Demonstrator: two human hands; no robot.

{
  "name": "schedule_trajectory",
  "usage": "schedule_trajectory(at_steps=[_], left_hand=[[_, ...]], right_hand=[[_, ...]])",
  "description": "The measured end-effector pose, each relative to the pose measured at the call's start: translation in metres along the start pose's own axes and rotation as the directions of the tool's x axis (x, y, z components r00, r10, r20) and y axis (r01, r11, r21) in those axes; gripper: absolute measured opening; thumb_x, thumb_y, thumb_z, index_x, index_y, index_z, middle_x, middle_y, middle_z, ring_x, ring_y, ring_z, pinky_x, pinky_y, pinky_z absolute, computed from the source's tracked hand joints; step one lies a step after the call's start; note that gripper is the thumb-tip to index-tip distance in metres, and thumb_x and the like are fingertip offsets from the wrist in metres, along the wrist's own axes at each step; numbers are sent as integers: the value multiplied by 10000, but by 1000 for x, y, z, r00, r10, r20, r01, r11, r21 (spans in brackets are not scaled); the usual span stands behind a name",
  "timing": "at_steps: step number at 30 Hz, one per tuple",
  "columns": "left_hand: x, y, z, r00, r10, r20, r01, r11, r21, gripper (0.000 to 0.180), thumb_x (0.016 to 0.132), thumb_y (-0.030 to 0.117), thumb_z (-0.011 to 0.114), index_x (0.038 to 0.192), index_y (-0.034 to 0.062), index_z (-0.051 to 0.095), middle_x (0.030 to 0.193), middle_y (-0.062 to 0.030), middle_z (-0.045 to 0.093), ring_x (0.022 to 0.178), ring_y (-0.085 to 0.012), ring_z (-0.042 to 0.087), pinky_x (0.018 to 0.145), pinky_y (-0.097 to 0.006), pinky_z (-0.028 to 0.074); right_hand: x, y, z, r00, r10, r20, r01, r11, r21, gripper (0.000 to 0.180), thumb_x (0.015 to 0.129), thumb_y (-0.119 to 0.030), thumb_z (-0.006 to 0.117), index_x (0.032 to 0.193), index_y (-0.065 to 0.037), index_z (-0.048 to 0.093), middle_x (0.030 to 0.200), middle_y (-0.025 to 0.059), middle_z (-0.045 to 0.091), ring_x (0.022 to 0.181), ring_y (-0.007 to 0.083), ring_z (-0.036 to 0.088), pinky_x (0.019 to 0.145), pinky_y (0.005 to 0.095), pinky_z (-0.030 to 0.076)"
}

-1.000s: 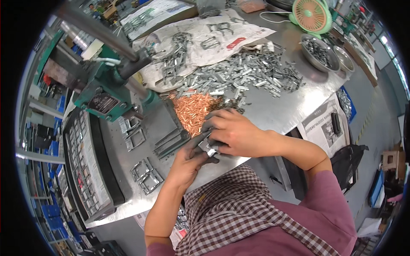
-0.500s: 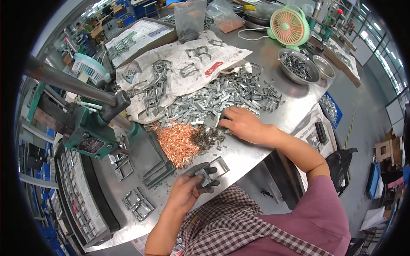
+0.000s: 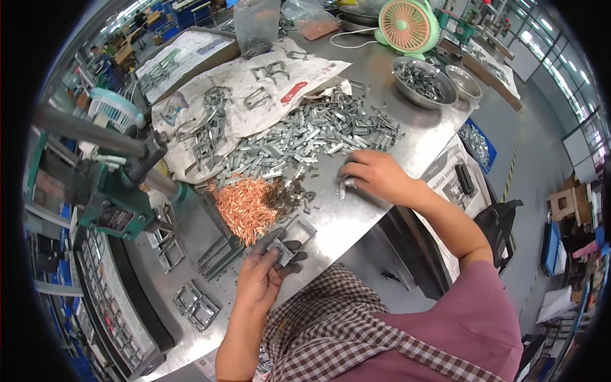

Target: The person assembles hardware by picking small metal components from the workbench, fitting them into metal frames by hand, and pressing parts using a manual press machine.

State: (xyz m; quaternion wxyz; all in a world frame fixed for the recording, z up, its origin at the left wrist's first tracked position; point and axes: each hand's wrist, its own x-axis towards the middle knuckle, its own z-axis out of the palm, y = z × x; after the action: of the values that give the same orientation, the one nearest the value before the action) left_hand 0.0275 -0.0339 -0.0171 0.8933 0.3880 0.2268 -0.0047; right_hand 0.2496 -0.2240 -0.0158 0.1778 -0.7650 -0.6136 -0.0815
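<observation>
left hand point(image 3: 262, 275) gripping metal bracket point(image 3: 280, 249), right hand point(image 3: 375, 175) on clips point(image 3: 305, 137) (silver)

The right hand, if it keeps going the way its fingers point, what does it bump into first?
The right hand points left along the table. It would probably meet the small loose metal bits first, then the copper pile. Depth is hard to judge.

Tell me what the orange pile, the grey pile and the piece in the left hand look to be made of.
Orange pile: likely copper, shiny reddish-orange glint. Grey pile by the right hand: probably plated or galvanised steel, dull silver-grey sheen. Piece in the left hand: grey metal too, matte; alloy unclear.
</observation>
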Motion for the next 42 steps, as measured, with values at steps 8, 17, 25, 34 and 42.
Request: schedule_trajectory(at_steps=[8,17,25,34,42], left_hand=[[-10,2,-7,997,52,59,-55,997,50,366,872,47,378,1222,-46,325,1042,-209,542,934,-312,571,727,-368,507],[-11,6,-11,996,-20,87,20,1000,9,357,914,124,339,1230,-43,344,1087,-158,513,943,-250,560,749,-374,499],[-17,11,-11,998,2,66,0,1000,-27,352,919,136,335,1206,-67,356,1053,-146,523,923,-228,555,758,-391,508],[-17,5,-17,992,7,125,-7,1000,-3,494,790,109,615,1201,-47,389,984,-97,568,852,-175,580,695,-313,512],[-22,12,-26,1000,6,-29,-3,996,86,312,731,9,608,1029,-32,526,857,-146,612,747,-254,619,580,-313,488]], right_hand=[[14,-26,10,990,44,135,-51,998,48,348,633,-194,651,936,-62,542,857,108,479,833,279,504,713,377,423],[61,-82,0,959,-278,51,208,816,540,385,620,-130,671,975,-48,548,943,98,483,886,277,491,765,352,423],[70,-99,0,907,-409,98,290,777,558,389,609,-132,679,955,-20,541,909,108,454,870,276,471,752,363,407],[76,-103,-4,858,-469,207,289,777,559,452,606,-132,694,1009,-30,517,998,120,465,944,300,476,800,381,403],[174,-61,6,960,-252,-122,261,963,64,266,635,-109,650,872,-35,558,832,115,493,825,285,508,681,381,426]])
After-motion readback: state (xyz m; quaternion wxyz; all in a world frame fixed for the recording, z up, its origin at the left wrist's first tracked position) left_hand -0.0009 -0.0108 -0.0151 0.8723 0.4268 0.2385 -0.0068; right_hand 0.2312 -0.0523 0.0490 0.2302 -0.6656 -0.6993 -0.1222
